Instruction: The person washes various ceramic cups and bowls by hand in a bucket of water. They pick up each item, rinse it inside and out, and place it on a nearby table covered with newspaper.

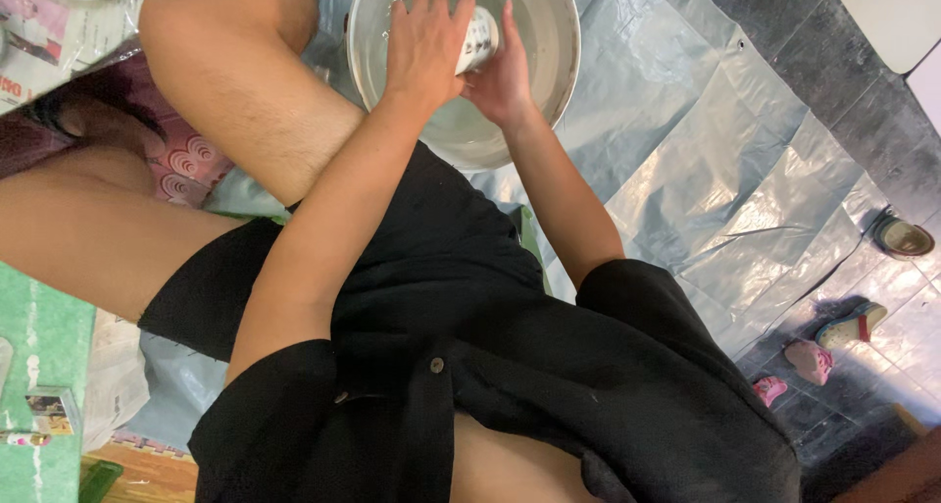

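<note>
- The step in hand looks like washing: both hands hold a small white cup (478, 40) inside a large metal basin (559, 62) that sits on a grey plastic sheet (706, 140) on the floor.
- The left hand (423, 47) lies over the cup, its grip clenched around the cup's side.
- The right hand (502, 76) cups it from the other side, also grasping it.
- The cup has dark markings on it; whether anything is inside it I cannot tell.
- The basin seems to hold clear, shallow water.
- A thorough clean would call for turning the cup, in my judgement.
- Sandals (851, 325) lie well apart on the tiles.
</note>
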